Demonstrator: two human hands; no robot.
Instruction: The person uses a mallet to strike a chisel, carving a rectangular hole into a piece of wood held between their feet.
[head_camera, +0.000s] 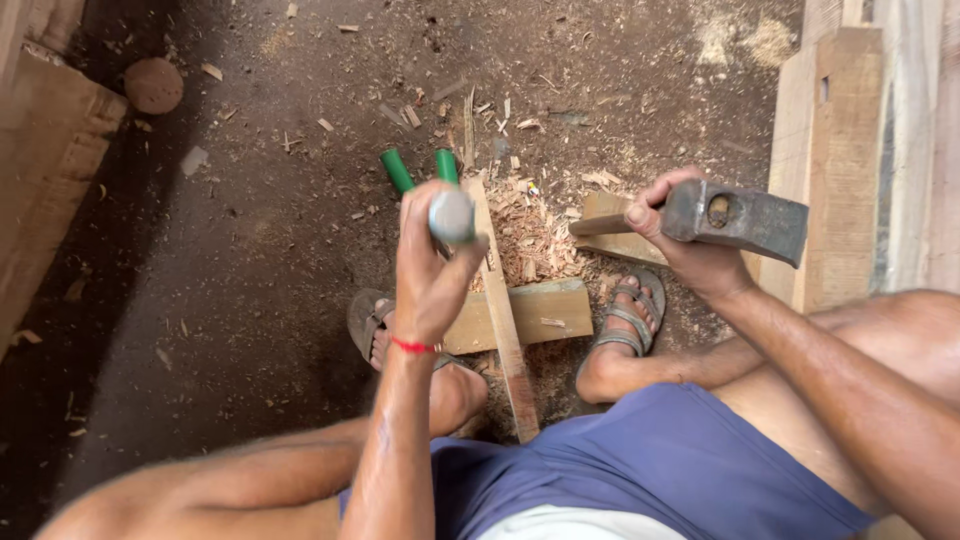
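Observation:
My left hand (430, 270) grips a chisel upright; its round grey butt end (452, 216) faces the camera. The chisel stands over a long thin wooden strip (505, 320) that runs from the wood chips toward me. My right hand (690, 245) holds a heavy iron hammer (740, 218) by its short wooden handle, raised to the right of the chisel, apart from it. The strip lies across a short wooden block (545, 310) on the dirt floor, between my two sandalled feet (625, 325).
Two green-handled tools (420, 168) lie on the ground just beyond my left hand. Wood chips and shavings (535, 235) are heaped around the work. Thick timber beams (830, 150) stand at the right, planks (45, 160) at the left, a round disc (153, 85) far left.

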